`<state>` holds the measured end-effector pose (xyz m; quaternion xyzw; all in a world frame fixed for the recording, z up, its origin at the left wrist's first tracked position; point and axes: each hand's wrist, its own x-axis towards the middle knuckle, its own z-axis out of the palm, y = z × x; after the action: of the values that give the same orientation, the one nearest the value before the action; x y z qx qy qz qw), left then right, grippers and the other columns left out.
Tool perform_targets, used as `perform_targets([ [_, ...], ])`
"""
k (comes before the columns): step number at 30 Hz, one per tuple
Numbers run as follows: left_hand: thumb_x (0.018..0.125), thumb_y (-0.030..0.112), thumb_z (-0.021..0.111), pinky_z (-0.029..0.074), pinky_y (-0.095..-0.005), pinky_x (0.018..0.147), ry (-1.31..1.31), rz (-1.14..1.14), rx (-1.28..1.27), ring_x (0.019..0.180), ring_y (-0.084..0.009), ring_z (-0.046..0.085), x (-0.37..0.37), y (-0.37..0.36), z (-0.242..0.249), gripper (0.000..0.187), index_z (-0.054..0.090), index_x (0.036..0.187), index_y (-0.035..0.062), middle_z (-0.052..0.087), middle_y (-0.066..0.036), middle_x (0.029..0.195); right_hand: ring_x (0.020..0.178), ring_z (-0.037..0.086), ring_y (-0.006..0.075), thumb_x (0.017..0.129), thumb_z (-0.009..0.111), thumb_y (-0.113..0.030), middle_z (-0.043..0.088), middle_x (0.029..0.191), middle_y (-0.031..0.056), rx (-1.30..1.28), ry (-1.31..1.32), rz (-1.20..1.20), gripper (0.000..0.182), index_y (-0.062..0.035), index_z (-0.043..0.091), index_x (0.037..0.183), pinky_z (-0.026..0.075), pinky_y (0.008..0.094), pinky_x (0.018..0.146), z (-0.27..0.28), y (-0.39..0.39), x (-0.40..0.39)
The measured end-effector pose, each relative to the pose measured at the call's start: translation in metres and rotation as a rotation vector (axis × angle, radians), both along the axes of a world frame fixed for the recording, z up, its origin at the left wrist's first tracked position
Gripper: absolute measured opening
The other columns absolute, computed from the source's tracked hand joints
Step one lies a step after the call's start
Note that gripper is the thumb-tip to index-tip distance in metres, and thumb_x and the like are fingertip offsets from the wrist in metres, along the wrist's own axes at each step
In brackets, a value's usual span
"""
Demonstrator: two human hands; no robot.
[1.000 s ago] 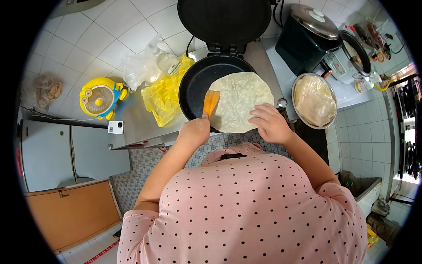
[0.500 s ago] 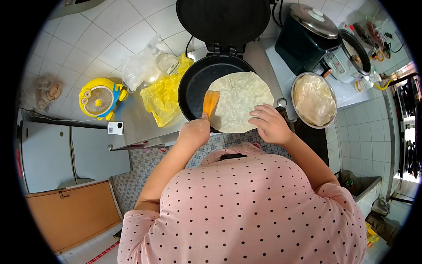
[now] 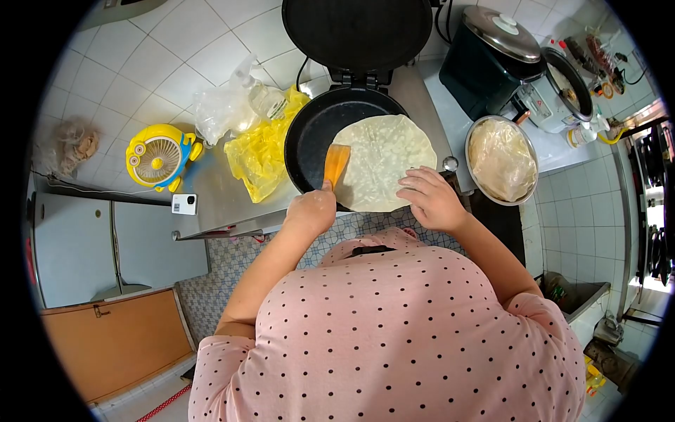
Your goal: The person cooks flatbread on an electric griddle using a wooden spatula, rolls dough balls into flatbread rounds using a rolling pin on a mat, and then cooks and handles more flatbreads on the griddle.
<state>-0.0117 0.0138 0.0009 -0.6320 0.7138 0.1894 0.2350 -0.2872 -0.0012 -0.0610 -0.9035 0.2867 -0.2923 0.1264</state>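
Note:
A pale round flatbread (image 3: 383, 158) lies over the right part of a black electric griddle pan (image 3: 302, 151), its right and near edges reaching past the rim. My left hand (image 3: 311, 211) is closed round the handle of an orange spatula (image 3: 337, 162), whose blade is at the flatbread's left edge. At the lower right edge of the flatbread is my right hand (image 3: 432, 198), fingers on top and thumb close below, pinching it. The underside of the bread and its contact with the pan are hidden.
The griddle's black lid (image 3: 358, 32) stands raised behind. Yellow plastic bags (image 3: 260, 158), a small yellow fan (image 3: 156, 158) and a phone (image 3: 184, 205) are on the left. At right are a metal bowl covered with plastic (image 3: 503, 158) and a dark lidded pot (image 3: 474, 74).

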Motion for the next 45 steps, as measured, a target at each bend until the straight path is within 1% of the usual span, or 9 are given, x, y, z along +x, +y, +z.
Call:
perform_targets([
  [6,0.09,0.005,0.043,0.055,-0.045,0.08,0.013,0.001,-0.008,0.092,-0.0347,0.07,0.0,0.0,-0.001,0.051,0.041,0.138,-0.0116,0.07,-0.023,0.099,0.117,0.054,0.0303,0.071,0.063,-0.002,0.063,0.114,0.0103,0.003,-0.001,-0.007,0.033,-0.0081,0.066,0.104,0.04,0.048,0.106,0.0,0.001,0.0],
  [9,0.094,0.009,0.039,0.054,-0.0487,0.08,0.011,0.011,-0.015,0.092,-0.0382,0.069,0.002,0.001,-0.006,0.046,0.043,0.137,-0.0065,0.07,-0.025,0.098,0.118,0.054,0.03,0.072,0.063,-0.003,0.063,0.115,0.0102,0.003,0.003,-0.01,0.033,-0.0083,0.067,0.104,0.04,0.048,0.106,-0.002,0.001,-0.001],
  [12,0.091,0.006,0.043,0.055,-0.0457,0.08,0.016,-0.001,-0.014,0.092,-0.0354,0.07,0.001,0.001,-0.003,0.05,0.041,0.137,-0.0126,0.07,-0.023,0.099,0.119,0.054,0.0296,0.073,0.063,-0.004,0.063,0.115,0.01,0.007,0.025,-0.016,0.032,-0.0084,0.067,0.105,0.039,0.0479,0.107,0.0,0.003,-0.001],
  [15,0.091,0.006,0.042,0.055,-0.0458,0.08,0.019,0.005,-0.011,0.092,-0.0355,0.07,0.001,0.001,-0.002,0.05,0.041,0.137,-0.0126,0.07,-0.024,0.1,0.119,0.054,0.0294,0.075,0.063,-0.005,0.063,0.116,0.0098,0.001,0.04,-0.013,0.031,-0.0084,0.067,0.105,0.039,0.0477,0.107,0.0,0.003,-0.002],
  [18,0.094,0.011,0.04,0.054,-0.0489,0.079,0.023,0.012,-0.027,0.092,-0.0387,0.069,0.003,0.001,-0.009,0.047,0.043,0.137,-0.0073,0.07,-0.025,0.099,0.119,0.054,0.0295,0.076,0.063,-0.005,0.063,0.117,0.0098,0.004,0.04,-0.014,0.03,-0.0083,0.067,0.105,0.039,0.0476,0.107,0.0,0.003,-0.003],
  [33,0.094,0.009,0.04,0.055,-0.0453,0.078,-0.011,0.098,-0.093,0.092,-0.035,0.07,0.001,0.003,-0.005,0.05,0.04,0.143,-0.0041,0.071,-0.022,0.099,0.118,0.054,0.0309,0.073,0.068,-0.006,0.062,0.116,0.0092,-0.028,0.029,-0.01,0.025,-0.0087,0.068,0.098,0.041,0.0474,0.105,-0.003,0.0,-0.002],
  [36,0.095,0.011,0.039,0.055,-0.046,0.077,-0.022,0.149,-0.143,0.089,-0.0358,0.07,0.013,-0.004,-0.014,0.049,0.042,0.143,0.0005,0.071,-0.021,0.098,0.116,0.055,0.0291,0.075,0.069,-0.008,0.063,0.114,0.0082,-0.046,0.026,-0.048,0.02,-0.0086,0.069,0.095,0.041,0.0452,0.106,0.002,-0.003,0.006],
  [39,0.097,0.015,0.039,0.055,-0.0469,0.074,-0.022,0.07,-0.183,0.085,-0.0359,0.07,0.03,-0.008,-0.016,0.047,0.044,0.141,0.0012,0.071,-0.02,0.094,0.116,0.055,0.0289,0.075,0.068,-0.008,0.063,0.114,0.0082,-0.046,0.013,-0.051,0.018,-0.0086,0.069,0.094,0.041,0.0448,0.105,0.003,-0.005,0.011],
  [45,0.098,0.022,0.042,0.055,-0.0469,0.07,0.018,-0.035,-0.203,0.081,-0.0339,0.07,0.009,0.0,0.012,0.048,0.045,0.142,0.0039,0.071,-0.018,0.087,0.118,0.054,0.0281,0.077,0.068,-0.01,0.063,0.115,0.0078,-0.005,0.031,-0.035,0.017,-0.0095,0.07,0.094,0.04,0.0464,0.106,-0.003,0.003,0.006],
])
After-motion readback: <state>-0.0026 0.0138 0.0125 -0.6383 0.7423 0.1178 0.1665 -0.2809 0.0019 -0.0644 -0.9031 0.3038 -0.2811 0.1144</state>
